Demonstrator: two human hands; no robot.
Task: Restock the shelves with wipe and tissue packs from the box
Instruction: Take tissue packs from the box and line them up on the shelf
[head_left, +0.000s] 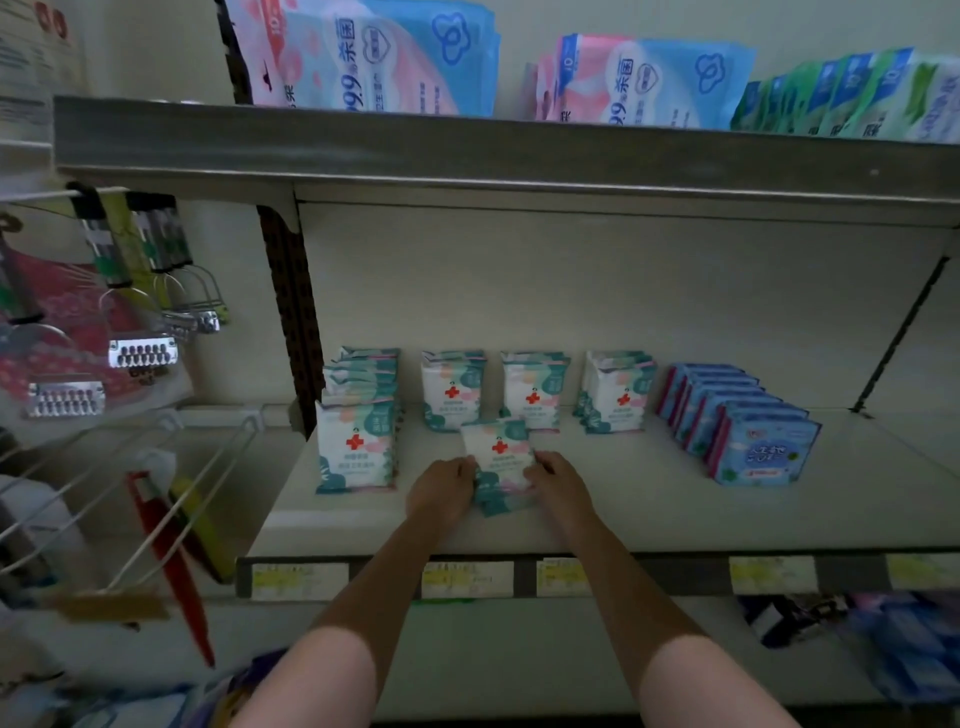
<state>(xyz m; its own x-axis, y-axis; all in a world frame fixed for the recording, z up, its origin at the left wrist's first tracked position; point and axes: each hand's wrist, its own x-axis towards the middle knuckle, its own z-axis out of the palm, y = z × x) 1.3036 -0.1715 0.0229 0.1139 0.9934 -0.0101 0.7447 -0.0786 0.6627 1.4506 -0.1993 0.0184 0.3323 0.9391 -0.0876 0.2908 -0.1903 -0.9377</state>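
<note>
I see a small stack of white and teal soft wipe packs with red cross (497, 457) on the white shelf (649, 499) front, left hand (441, 491) and right hand (558, 483) gripping its two sides, standing upright.

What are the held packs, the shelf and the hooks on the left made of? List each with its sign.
Held packs: soft plastic film, it seems; printed, slightly glossy, edges crimped, gripped by left hand and right hand.
Shelf: probably painted metal; flat pale matte deck, grey front rail with price labels.
Hooks: metal wire, likely white-coated; thin, bent, smooth.
</note>
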